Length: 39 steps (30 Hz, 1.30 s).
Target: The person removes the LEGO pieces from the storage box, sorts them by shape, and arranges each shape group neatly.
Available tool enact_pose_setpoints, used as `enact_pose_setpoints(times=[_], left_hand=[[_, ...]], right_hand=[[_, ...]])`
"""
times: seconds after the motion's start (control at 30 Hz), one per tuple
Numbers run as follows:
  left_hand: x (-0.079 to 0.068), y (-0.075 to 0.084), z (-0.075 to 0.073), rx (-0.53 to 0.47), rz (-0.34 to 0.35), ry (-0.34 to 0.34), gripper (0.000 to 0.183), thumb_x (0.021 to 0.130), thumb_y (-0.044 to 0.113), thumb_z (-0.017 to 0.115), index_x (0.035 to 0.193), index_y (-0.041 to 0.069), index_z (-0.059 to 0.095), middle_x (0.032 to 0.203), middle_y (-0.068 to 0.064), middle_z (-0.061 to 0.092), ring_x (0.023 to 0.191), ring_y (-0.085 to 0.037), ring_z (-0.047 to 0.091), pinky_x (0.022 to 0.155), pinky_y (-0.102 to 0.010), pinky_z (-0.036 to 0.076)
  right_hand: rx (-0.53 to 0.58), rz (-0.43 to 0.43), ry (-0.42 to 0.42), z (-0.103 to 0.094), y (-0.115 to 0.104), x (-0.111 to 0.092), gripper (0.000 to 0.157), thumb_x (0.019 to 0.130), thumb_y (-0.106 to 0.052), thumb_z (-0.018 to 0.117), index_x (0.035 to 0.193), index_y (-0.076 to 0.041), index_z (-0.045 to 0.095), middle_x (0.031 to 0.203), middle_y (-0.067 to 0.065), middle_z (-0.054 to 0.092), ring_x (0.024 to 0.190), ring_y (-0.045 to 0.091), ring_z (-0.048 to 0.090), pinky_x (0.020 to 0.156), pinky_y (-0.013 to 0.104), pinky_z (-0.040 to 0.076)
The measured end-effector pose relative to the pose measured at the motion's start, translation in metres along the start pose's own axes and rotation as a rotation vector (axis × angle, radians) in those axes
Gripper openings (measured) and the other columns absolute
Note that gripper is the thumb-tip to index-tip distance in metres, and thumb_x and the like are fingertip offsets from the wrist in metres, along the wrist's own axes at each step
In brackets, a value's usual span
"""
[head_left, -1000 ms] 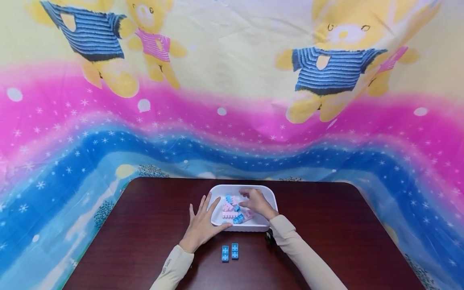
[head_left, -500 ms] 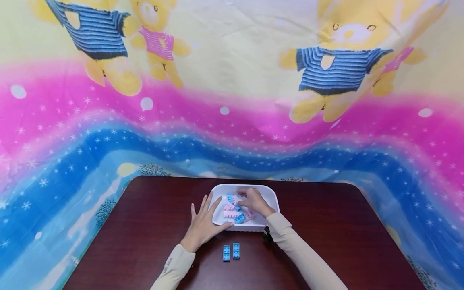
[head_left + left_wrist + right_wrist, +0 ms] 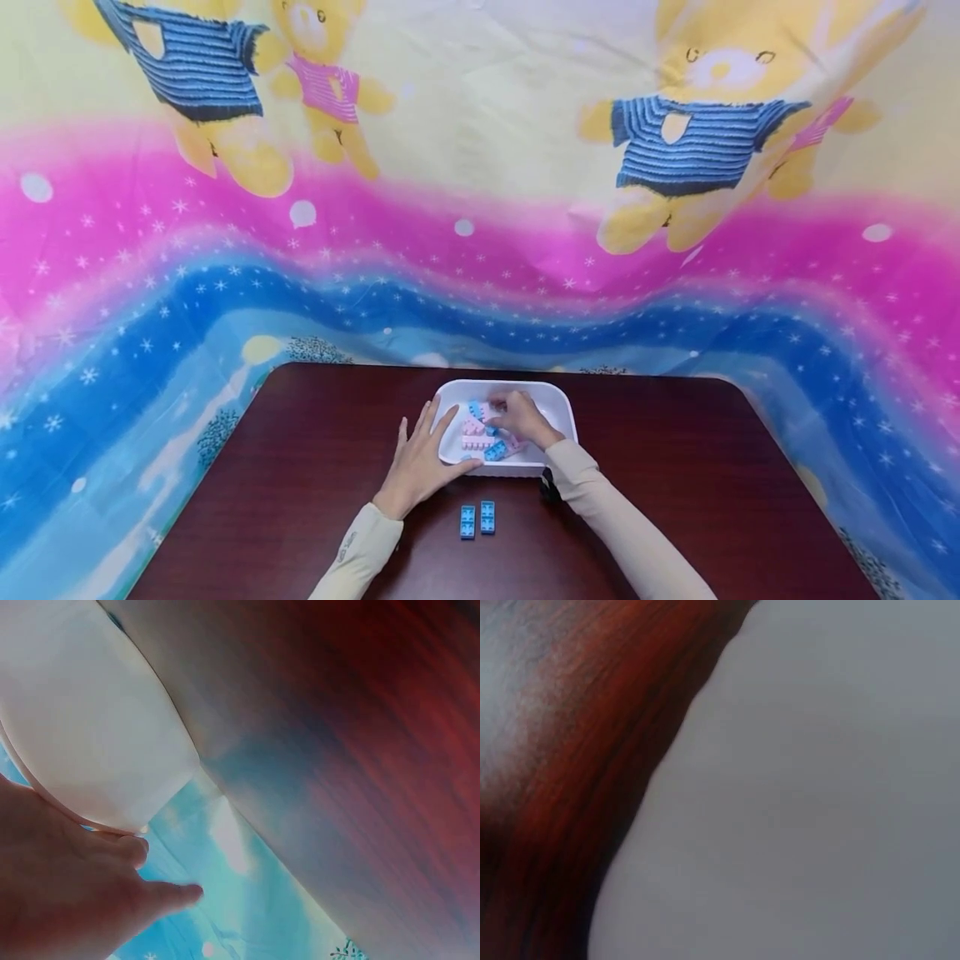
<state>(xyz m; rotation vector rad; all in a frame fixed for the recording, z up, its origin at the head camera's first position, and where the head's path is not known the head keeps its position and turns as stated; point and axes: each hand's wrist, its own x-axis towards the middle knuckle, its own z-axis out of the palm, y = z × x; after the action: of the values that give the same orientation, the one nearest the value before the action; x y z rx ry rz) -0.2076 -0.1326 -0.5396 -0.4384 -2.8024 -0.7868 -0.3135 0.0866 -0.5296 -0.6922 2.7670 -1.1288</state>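
Note:
A white plastic tray (image 3: 558, 429) holds several pink and blue toy building blocks. My left hand (image 3: 416, 471) rests on the tray's left side, fingers spread and thumb along the front rim. In the left wrist view, that hand (image 3: 67, 877) touches the white tray wall (image 3: 90, 712). My right hand (image 3: 525, 417) reaches into the tray over the blocks, its thumb and fingers bent but apart, the fingertips blurred. Nothing shows clearly between them. Beneath it lie a blue block (image 3: 495, 451) and a pink block (image 3: 477, 443). The right wrist view shows the tray's outer wall (image 3: 795, 802), without the hand.
Two blue blocks, a left one (image 3: 467, 522) and a right one (image 3: 487, 517), lie side by side in front of the tray on the dark red-brown table (image 3: 300, 500). A patterned cloth (image 3: 480, 275) hangs behind the table.
My right hand has shifted slightly left within the tray, its fingers moving above the blocks. The left hand stays at the tray's side. The two blue blocks in front have stayed put.

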Motion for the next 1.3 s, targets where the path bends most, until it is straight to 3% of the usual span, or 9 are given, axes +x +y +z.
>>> enact_pose_setpoints(times=[0.3,0.47,0.93,1.3], left_hand=[[0.001,-0.003,0.001,-0.017,0.019,0.008,0.099,0.086,0.068,0.076,0.162,0.013,0.045,0.173,-0.02,0.023,0.158,-0.043,0.025,0.123,-0.064,0.025],[0.002,-0.003,0.001,-0.029,0.02,0.005,0.098,0.087,0.067,0.076,0.163,0.014,0.045,0.173,-0.02,0.022,0.158,-0.043,0.024,0.123,-0.063,0.024],[0.0,-0.003,0.0,-0.028,0.022,0.02,0.098,0.086,0.067,0.076,0.162,0.013,0.046,0.172,-0.021,0.025,0.157,-0.045,0.026,0.122,-0.064,0.027],[-0.001,-0.004,0.002,-0.02,0.027,0.041,0.097,0.086,0.067,0.077,0.161,0.012,0.047,0.172,-0.021,0.026,0.156,-0.045,0.028,0.122,-0.063,0.028]], right_hand=[[0.022,-0.019,0.006,0.005,-0.003,-0.001,0.039,0.088,0.004,0.082,0.124,0.013,0.071,0.114,0.025,0.075,0.107,0.038,0.073,0.093,0.044,0.059],[0.039,-0.015,0.013,0.008,-0.005,-0.001,0.038,0.089,0.007,0.08,0.125,0.014,0.069,0.114,0.026,0.074,0.106,0.038,0.073,0.091,0.044,0.06],[0.073,0.1,0.056,0.009,-0.016,-0.003,0.039,0.087,0.007,0.082,0.123,0.013,0.071,0.112,0.025,0.075,0.098,0.034,0.075,0.083,0.038,0.062],[0.068,0.11,0.047,0.012,-0.013,-0.002,0.04,0.087,0.007,0.082,0.124,0.015,0.07,0.113,0.026,0.075,0.098,0.035,0.076,0.082,0.037,0.062]])
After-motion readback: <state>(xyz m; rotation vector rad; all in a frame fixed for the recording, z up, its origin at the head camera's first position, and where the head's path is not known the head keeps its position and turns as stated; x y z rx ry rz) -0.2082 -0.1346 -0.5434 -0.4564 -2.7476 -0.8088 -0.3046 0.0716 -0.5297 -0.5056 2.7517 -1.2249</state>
